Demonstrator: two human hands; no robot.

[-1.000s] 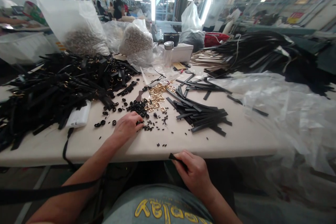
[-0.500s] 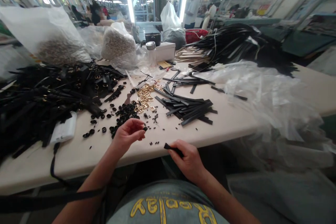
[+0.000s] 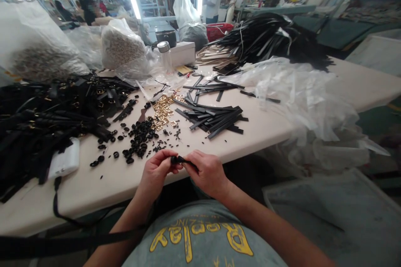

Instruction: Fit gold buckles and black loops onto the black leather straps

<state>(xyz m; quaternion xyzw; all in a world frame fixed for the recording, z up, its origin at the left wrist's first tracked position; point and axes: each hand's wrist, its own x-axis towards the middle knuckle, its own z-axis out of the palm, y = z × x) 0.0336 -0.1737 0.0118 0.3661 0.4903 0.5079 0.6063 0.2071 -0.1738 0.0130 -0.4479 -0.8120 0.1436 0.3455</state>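
Note:
Just over the table's front edge, my two hands meet at a black strap. My right hand is closed round the strap, whose end points left. With thumb and fingers pinched, my left hand holds a small black loop at that end; whether the strap passes through it I cannot tell. Beyond my left hand lies a heap of black rings, with tiny black pieces beside it. Gold buckles are piled behind them. Flat black strips lie loosely stacked beyond my right hand.
A large heap of black buckled straps covers the left side. In front of it sits a white box with a black cord. Filled plastic bags and a bottle stand behind. Crumpled clear plastic hangs over the right edge.
My hands have come together, the left moving right and the right moving left, so the loop and the strap end now meet. The camera view has turned somewhat to the right.

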